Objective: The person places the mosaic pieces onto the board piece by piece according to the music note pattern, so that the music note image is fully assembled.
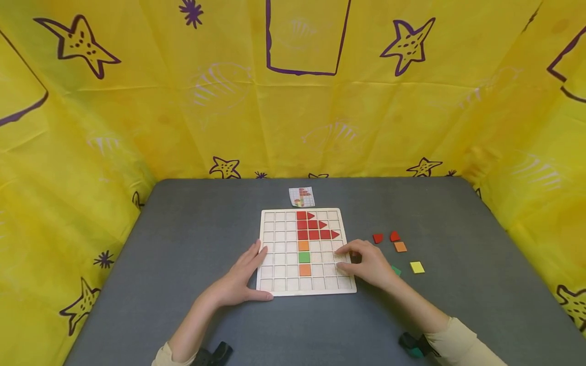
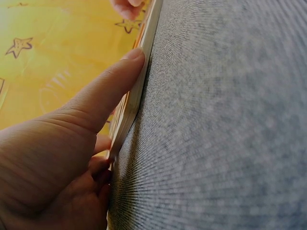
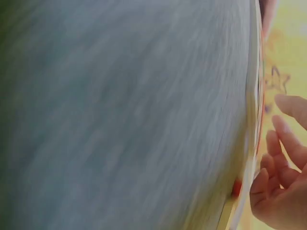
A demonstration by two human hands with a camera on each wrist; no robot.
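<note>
A pale gridded wooden board [image 1: 276, 284] lies on the table. Red squares and triangles [image 1: 313, 235] form three rows near its top, with orange, green and orange squares [image 1: 304, 257] in a column below. My left hand [image 1: 235, 281] rests at the board's lower left corner. Its fingers touch the left side, while the thumb [image 2: 112, 81] lies along the near edge. Over the board's right edge hovers my right hand [image 1: 370, 264], thumb and fingers bent and apart. In the right wrist view, I see nothing between those fingers.
Loose tiles lie right of the board: red ones [image 1: 377, 238], an orange square [image 1: 400, 246], a yellow square [image 1: 417, 267] and a green one [image 1: 396, 270] partly behind the right hand. A printed pattern card [image 1: 295, 198] sits beyond the board. Yellow cloth [image 1: 293, 127] surrounds the grey table [image 1: 201, 223].
</note>
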